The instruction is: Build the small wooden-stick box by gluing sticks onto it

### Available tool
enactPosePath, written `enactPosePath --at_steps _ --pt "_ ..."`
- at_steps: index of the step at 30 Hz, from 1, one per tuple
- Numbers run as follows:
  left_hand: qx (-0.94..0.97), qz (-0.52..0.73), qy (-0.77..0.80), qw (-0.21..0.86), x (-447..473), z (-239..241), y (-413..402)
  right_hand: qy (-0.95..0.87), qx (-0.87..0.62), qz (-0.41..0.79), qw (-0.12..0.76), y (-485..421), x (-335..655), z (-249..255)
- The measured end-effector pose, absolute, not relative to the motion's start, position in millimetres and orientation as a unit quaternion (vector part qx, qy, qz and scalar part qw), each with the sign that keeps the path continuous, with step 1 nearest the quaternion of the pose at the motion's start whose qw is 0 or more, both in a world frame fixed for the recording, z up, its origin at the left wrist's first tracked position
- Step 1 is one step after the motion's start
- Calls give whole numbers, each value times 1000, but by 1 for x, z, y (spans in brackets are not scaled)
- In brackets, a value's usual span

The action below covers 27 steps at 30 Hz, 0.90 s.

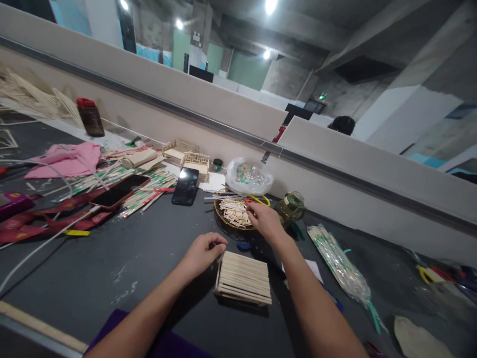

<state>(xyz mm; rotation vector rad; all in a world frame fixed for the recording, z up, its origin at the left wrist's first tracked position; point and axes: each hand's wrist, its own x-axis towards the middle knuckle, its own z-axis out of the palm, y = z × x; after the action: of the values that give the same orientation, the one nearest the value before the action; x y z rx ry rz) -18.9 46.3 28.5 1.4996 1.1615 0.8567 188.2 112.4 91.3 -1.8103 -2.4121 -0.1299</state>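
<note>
Yellowish wooden-stick box (pixel 244 276) sits by the half-curled left hand (pixel 203 252); the bunched-up right hand (pixel 265 220) is at a round, stick-filled basket (pixel 236 228). I can't tell if either holds anything.

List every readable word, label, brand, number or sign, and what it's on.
None legible.
Green lit sign, background: too small to read.
Right-hand stick pack: green markings, too blurred to read.
Left-side wrapped sticks: red and green markings, too blurred to read.
Red straps: marks too blurred to read.
Green jar: pale patch, can't tell if it's a label.
Stick box: no text visible.
</note>
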Motion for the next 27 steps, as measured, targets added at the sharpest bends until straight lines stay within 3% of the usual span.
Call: enactPosePath --at_steps 5,8,18,27 --pt "576 348 475 568 -18 34 45 -760 -563 62 319 53 213 96" --pt "572 352 464 577 -18 36 44 -726 -551 143 386 14 218 86" --pt "641 406 385 525 -19 42 41 -697 -545 172 432 -18 193 58" --pt "512 425 416 619 -19 47 41 -723 -475 277 418 -38 184 72"
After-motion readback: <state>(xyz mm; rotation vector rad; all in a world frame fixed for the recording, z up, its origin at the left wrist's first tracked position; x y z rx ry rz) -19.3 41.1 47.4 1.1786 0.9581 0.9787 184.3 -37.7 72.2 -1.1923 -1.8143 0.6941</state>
